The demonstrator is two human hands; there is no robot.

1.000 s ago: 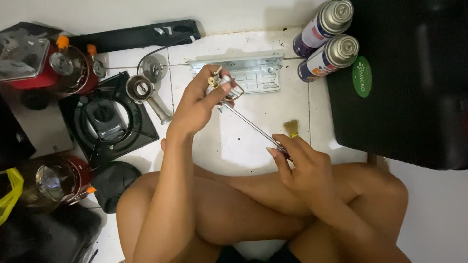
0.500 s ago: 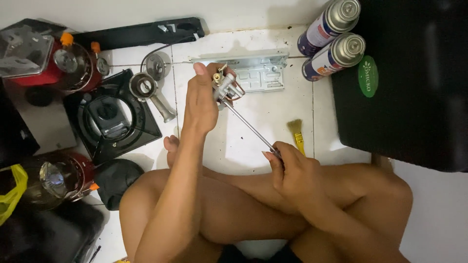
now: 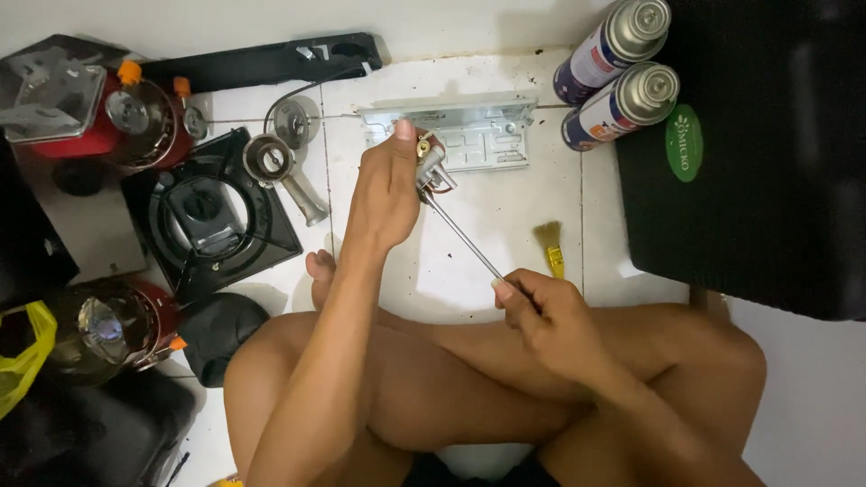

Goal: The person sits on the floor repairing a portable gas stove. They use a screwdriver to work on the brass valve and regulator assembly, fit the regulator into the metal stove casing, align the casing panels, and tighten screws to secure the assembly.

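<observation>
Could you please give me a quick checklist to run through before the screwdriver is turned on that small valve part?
1. Left hand has a firm grip on the small metal valve part: ok.
2. Right hand closed around the screwdriver handle: ok.
3. Shaft runs straight to the part: ok.
4. Tip seated in a screw head: cannot tell, too small.
5. Yellow brush lies apart from the hands: ok.
6. Gas canisters out of the way: ok.

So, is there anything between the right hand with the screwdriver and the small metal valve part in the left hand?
Nothing visible is in the way. The left hand holds the small valve part above the white tiles, and the screwdriver shaft runs straight from the right hand to it. The yellow brush lies off to the side.
</observation>
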